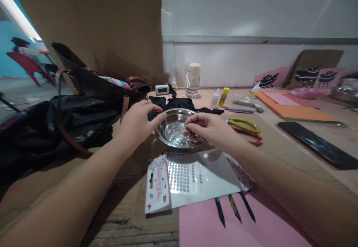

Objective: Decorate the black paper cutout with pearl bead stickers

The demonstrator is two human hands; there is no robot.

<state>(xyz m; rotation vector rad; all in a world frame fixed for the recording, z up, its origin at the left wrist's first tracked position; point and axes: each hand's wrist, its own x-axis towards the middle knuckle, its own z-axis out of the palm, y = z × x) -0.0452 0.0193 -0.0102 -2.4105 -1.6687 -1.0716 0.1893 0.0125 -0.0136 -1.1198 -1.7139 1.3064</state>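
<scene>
Beyond the fingers, black fabric pieces (181, 104) are spread behind the metal bowl (168, 143), and farther off a glue bottle (214, 99), a yellow glue stick (224, 97) and a patterned drinking bottle (193, 81) can be seen. To the left of the left fingers, a dark bag (92, 79) is placed near the wrist; past the right fingers, yellow and red handle loops (248, 120) are partly hidden by the forearm, with a phone (317, 144) well apart. Nearer than the fingers, a sheet of silvery beads (180, 176) is laid partly over pink paper (201, 226). The bowl is set between both hands. The left hand (141, 122) is held at its near-left rim, thumb and forefinger spread; contact cannot be told. The right hand (205, 125) is reached over its right side, fingertips pressed together; whether a bead is pinched cannot be told.
</scene>
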